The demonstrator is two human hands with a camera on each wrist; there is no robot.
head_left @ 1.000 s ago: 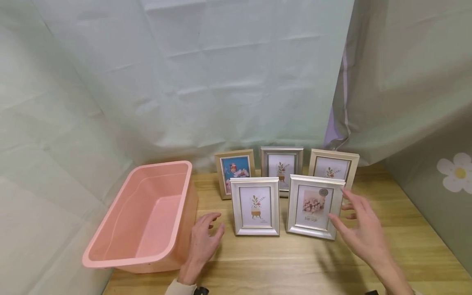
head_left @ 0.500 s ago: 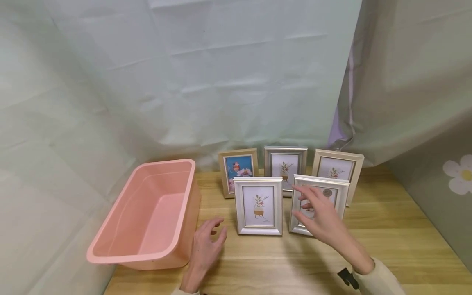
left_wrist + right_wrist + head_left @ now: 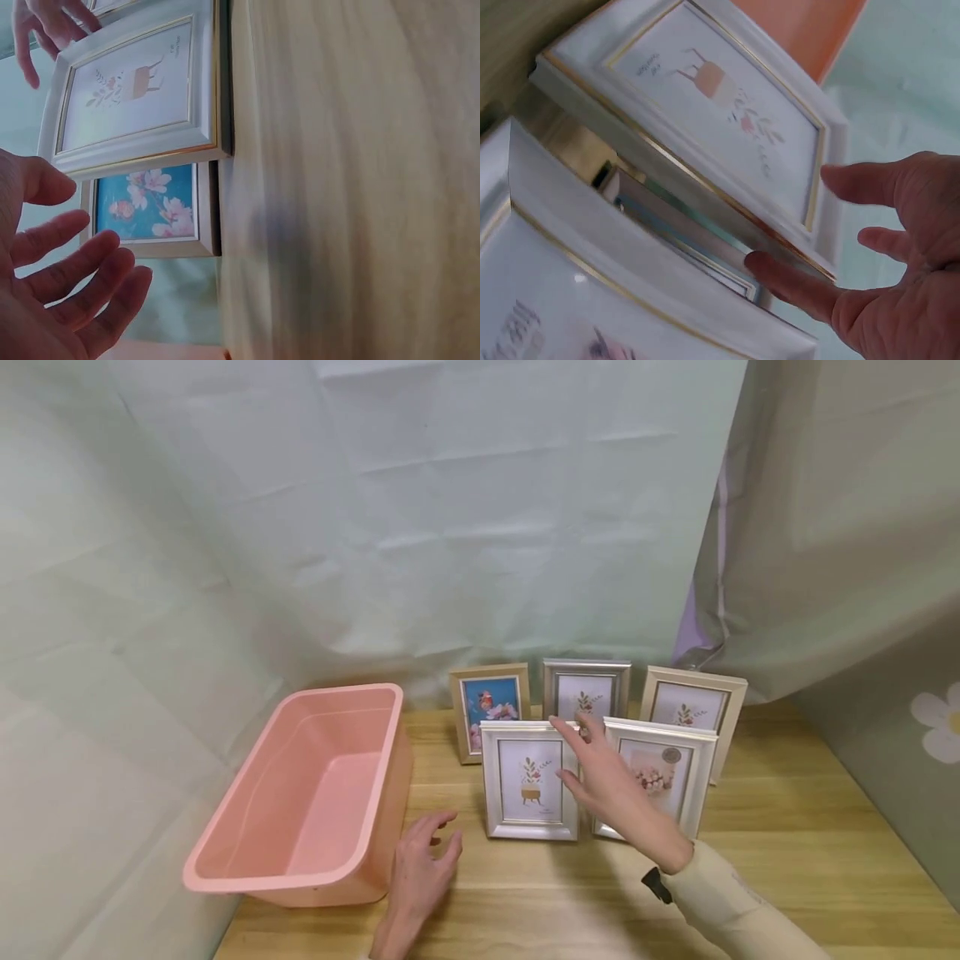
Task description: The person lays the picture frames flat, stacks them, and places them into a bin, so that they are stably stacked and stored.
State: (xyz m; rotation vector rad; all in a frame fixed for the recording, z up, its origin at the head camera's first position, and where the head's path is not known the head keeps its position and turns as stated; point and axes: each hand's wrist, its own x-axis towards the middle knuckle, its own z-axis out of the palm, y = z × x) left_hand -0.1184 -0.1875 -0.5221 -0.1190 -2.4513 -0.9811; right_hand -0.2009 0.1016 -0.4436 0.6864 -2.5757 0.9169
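Observation:
A silver-white picture frame (image 3: 529, 828) with a potted-plant print stands upright at front. My right hand (image 3: 611, 785) is at its upper right corner. In the right wrist view the thumb (image 3: 862, 182) is at the frame's front border and the index finger (image 3: 795, 285) lies along its side edge, fingers spread. Beside it, a second silver-white frame (image 3: 703, 777) with a pink flower print is partly covered by my right forearm. My left hand (image 3: 422, 867) hovers over the table between the pink tub and the frames, fingers loosely bent, holding nothing.
Behind stand a gold frame (image 3: 459, 727) with a blue flower picture, a dark silver frame (image 3: 587, 665) and a beige frame (image 3: 731, 710). The deep pink tub (image 3: 386, 760) is at left on the wooden table (image 3: 795, 843). Curtains (image 3: 487, 527) hang around the back and sides.
My right hand has moved left, from the pink flower frame's right edge across its front to the potted-plant frame's upper right corner. The left hand has barely moved.

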